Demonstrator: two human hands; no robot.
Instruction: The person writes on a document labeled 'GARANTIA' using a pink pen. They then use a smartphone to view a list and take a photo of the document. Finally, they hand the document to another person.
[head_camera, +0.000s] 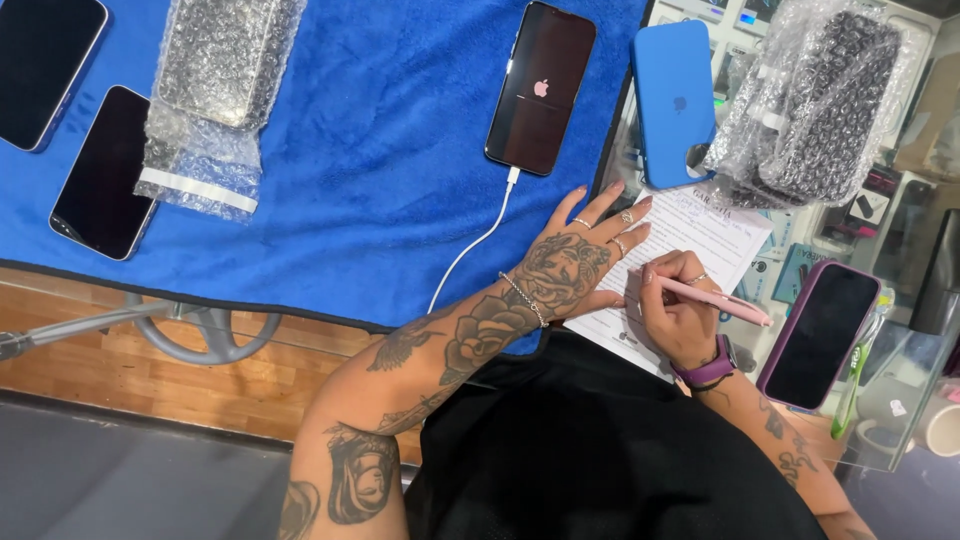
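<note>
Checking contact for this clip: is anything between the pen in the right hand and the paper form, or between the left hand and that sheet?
Nothing visible does. The right hand holds the pink pen directly over the paper form, and the left hand lies flat at the sheet's edge. The blue phone case only overlaps the sheet's far edge.

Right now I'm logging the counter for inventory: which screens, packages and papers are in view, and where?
Charging phone: mid blue towel, lit dark screen, white cable.
Two dark phones: top left, screens off.
Bubble-wrap package: top left, clear, taped.
Wrapped bundle: top right, dark inside.
Purple-cased phone: right, dark screen.
Printed form: under left hand and right hand holding pink pen.
</note>
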